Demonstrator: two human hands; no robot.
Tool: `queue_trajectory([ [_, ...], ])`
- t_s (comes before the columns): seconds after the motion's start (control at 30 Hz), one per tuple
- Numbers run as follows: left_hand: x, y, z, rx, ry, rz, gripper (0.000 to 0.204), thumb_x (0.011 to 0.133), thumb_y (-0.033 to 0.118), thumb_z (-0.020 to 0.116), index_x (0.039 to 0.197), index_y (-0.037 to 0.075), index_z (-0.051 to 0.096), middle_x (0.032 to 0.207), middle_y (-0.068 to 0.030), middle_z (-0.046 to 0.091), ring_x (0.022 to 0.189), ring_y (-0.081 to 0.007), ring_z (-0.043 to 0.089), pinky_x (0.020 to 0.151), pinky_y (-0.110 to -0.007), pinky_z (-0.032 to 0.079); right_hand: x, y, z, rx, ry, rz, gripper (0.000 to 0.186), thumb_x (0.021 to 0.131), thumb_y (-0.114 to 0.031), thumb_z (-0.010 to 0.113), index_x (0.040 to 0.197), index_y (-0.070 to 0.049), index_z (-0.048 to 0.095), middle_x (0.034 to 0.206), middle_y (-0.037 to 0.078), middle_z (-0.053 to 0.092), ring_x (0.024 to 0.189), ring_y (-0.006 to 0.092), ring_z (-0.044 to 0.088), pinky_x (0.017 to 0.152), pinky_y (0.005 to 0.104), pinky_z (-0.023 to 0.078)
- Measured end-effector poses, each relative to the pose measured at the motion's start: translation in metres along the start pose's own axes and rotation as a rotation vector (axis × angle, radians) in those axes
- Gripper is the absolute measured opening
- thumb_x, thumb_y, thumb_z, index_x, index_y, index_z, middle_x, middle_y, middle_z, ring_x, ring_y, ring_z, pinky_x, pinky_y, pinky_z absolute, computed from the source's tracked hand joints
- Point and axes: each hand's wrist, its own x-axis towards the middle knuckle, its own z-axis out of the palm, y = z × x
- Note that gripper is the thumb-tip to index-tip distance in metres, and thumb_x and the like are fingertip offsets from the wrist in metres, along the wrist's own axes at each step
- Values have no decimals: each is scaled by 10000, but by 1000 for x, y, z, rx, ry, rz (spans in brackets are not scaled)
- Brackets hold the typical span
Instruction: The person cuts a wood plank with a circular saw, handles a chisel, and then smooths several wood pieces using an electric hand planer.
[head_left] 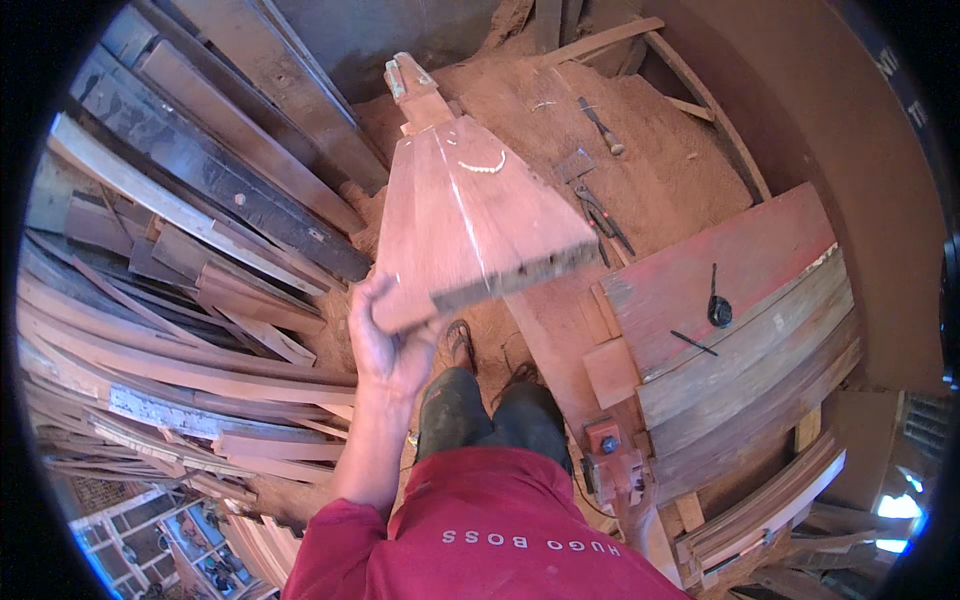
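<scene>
My left hand [385,335] grips the lower left corner of a tapered panel of joined reddish boards [460,215], tilted above my legs, with a pale line down its middle and a narrow wooden block [415,95] at its far end. Its near edge is rough and dark. At lower right, my right hand [632,495] is closed on a red power tool [605,450], partly hidden by my forearm and shirt, beside a stack of wide planks [745,385]. A black tape measure [720,310] and a dark slim pencil-like stick [693,342] lie on those planks.
Long planks and offcuts [180,360] crowd the left side. Beyond the panel, a sawdust-covered surface [680,170] bears a hammer-like tool [600,125] and pliers [600,215]. A brown wall [870,250] rises at right. More boards [760,500] lie at lower right.
</scene>
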Motion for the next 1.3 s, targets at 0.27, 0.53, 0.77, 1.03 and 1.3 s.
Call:
queue_trajectory([
  [0.27, 15, 27, 43, -163, -191, 107, 563, 941, 358, 593, 1308, -56, 490, 1346, -244, 505, 1293, -376, 480, 1128, -549, 400, -9, 16, 10, 114, -205, 107, 324, 744, -136, 738, 1025, -13, 634, 863, 196, 673, 786, 384, 666, 673, 461, 517],
  [0.53, 15, 26, 52, -155, -186, 138, 577, 931, 372, 627, 1303, -49, 497, 1300, -232, 503, 1276, -351, 464, 1130, -561, 398, 5, 29, 23, 175, -316, 141, 296, 723, -115, 710, 949, 49, 614, 838, 200, 655, 785, 366, 647, 699, 452, 509],
  [0.77, 17, 26, 57, -170, -169, 138, 564, 933, 378, 623, 1293, -41, 510, 1273, -225, 518, 1239, -356, 492, 1102, -562, 429, 5, 60, 33, 125, -330, -72, 226, 739, -112, 676, 897, 44, 633, 772, 197, 652, 697, 284, 640, 619, 424, 494],
  [1.03, 22, 26, 51, -148, -151, 149, 572, 923, 400, 632, 1275, -38, 524, 1264, -243, 521, 1220, -378, 499, 1061, -547, 473, 9, 50, 29, 227, -385, 88, 309, 746, -119, 707, 1005, 38, 645, 860, 171, 685, 782, 252, 647, 688, 407, 515],
  [1.3, 21, 26, 49, -142, -158, 149, 584, 922, 407, 630, 1274, -46, 521, 1282, -253, 508, 1220, -398, 490, 1068, -540, 467, 0, 76, 46, 384, -373, 142, 256, 753, -125, 718, 949, 22, 643, 796, 112, 659, 734, 208, 609, 658, 388, 501],
])
